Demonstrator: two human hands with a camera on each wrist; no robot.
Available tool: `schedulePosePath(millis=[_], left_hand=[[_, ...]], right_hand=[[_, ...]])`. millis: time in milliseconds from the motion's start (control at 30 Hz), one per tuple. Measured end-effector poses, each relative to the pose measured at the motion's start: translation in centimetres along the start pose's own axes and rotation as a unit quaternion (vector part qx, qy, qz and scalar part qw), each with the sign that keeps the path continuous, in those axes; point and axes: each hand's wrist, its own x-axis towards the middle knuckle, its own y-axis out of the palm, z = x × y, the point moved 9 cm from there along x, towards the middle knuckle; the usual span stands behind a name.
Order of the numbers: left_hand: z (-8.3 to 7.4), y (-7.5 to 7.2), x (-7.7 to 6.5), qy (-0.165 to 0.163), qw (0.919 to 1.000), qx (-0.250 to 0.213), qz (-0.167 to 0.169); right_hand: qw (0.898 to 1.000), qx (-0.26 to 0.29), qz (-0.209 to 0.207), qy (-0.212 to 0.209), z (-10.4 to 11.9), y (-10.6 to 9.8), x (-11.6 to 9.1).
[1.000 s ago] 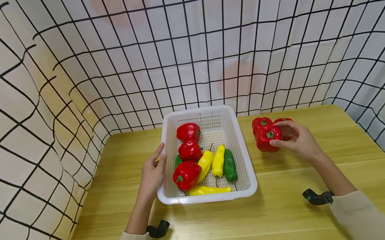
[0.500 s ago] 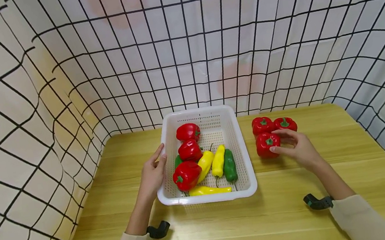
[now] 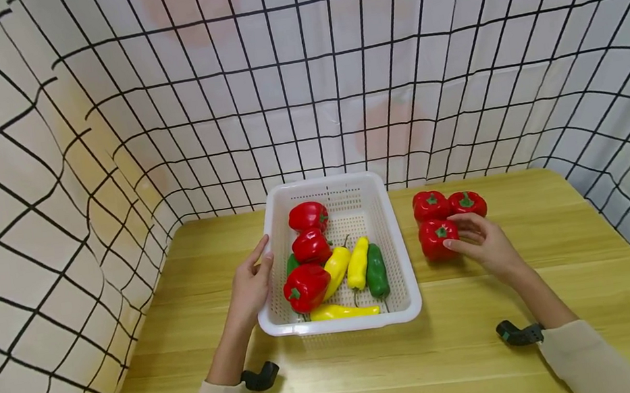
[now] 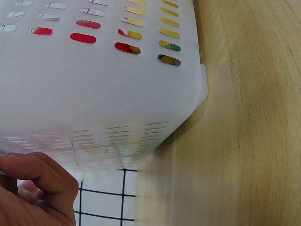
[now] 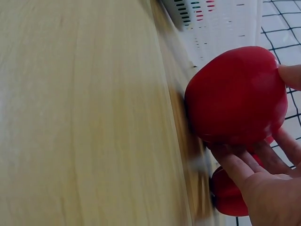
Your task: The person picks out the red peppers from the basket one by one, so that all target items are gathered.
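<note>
The right hand (image 3: 490,246) pinches the front pepper (image 3: 437,239); the left hand (image 3: 251,288) holds the basket (image 3: 340,324). Being glossy, that pepper could slip into the 2 rear peppers (image 3: 467,204).

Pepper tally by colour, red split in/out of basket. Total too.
Red peppers: 6 (3 in the basket, 3 outside it)
Yellow peppers: 3
Green peppers: 2 that can be made out, one mostly hidden under red
Total: 11 visible
</note>
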Motion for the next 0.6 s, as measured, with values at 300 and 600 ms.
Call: schedulePosePath(millis=[300,600], left_hand=[[0.12,0.03,0.03,-0.003,1.0000,0.008,0.001],[0.16,0.05,0.05,0.001,1.0000,0.002,0.003]], right_hand=[[1.000,0.019,0.008,0.007,-0.29,0.02,-0.22],[0.999,0.040,0.006,-0.013,0.15,-0.31,-0.40]])
